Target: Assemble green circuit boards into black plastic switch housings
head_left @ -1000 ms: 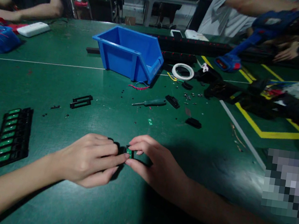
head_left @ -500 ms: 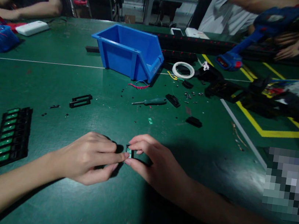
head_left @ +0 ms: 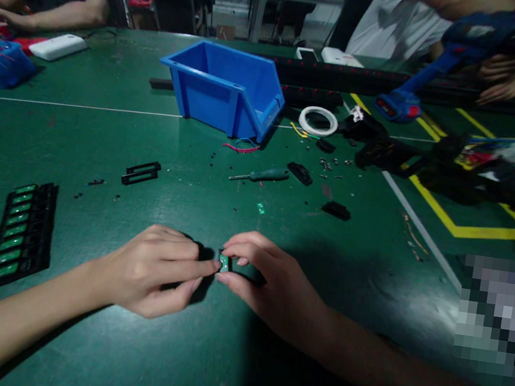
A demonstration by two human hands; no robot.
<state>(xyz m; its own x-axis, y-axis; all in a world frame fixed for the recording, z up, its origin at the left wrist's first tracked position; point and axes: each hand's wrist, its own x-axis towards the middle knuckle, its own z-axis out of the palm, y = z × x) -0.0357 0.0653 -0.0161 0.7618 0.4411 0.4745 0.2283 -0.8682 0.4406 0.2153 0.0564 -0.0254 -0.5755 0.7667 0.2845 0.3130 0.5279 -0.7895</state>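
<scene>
My left hand (head_left: 155, 271) and my right hand (head_left: 268, 284) meet low in the middle of the green table (head_left: 103, 133). Between their fingertips sits a small green circuit board (head_left: 223, 262) set in a black plastic part (head_left: 205, 254). The right thumb and forefinger pinch the board. My left hand curls over the black part, its forefinger touching the board. Much of the black part is hidden under the fingers.
A black row of finished green-faced parts (head_left: 21, 236) lies at the left. Ahead are black frames (head_left: 141, 173), a green screwdriver (head_left: 260, 175), a blue bin (head_left: 226, 89), a tape roll (head_left: 318, 121), loose screws and black parts. Other people work at the far left and far right.
Both hands stay in place at the small part. The left forefinger has shifted slightly against the board; the view has drifted a little.
</scene>
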